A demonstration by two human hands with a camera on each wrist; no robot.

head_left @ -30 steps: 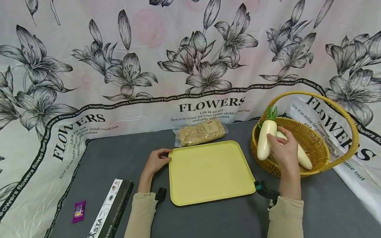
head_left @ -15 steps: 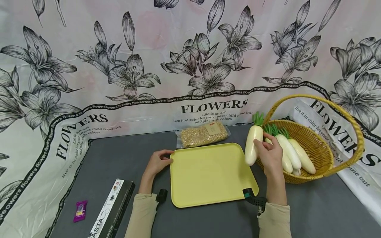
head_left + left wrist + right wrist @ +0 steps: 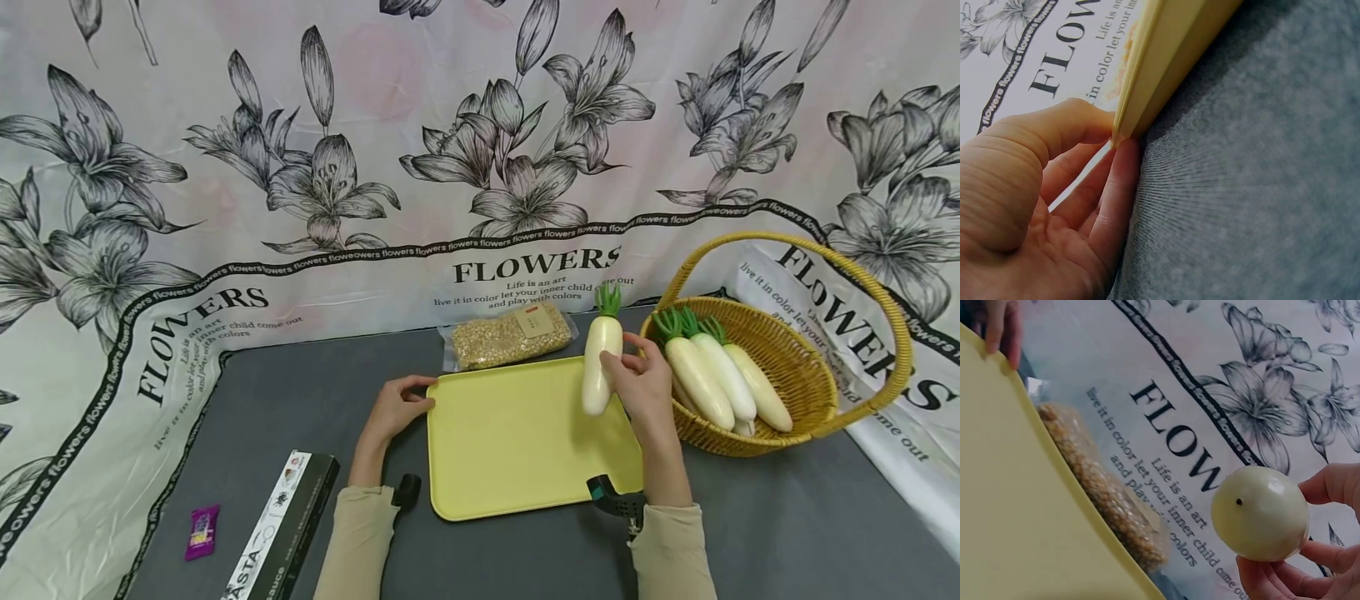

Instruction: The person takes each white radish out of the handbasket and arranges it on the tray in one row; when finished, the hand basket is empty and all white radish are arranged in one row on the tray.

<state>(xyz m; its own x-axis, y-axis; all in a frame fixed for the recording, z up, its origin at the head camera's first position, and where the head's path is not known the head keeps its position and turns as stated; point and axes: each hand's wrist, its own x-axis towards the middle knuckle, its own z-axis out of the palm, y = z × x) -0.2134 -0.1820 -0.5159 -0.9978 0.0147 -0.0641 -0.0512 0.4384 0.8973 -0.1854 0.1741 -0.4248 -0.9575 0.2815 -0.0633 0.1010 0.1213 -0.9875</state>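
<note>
In the head view my right hand grips a white radish with a green leafy top, held upright over the right end of the yellow tray. The right wrist view shows the rounded tip of that radish between thumb and fingers. My left hand pinches the tray's far left corner. Up close, thumb and fingertips meet at the tray rim in the left wrist view. Several more white radishes lie in a wicker basket to the right, green tops toward the back.
Behind the tray lies a clear bag of yellowish grains. A long black-and-white pasta box and a small purple packet are at the left. The basket's tall handle arches up on the right. A flower-printed cloth hangs behind.
My right hand has lifted the radish out of the basket and carried it left, over the tray. The left hand stays at the tray corner.
</note>
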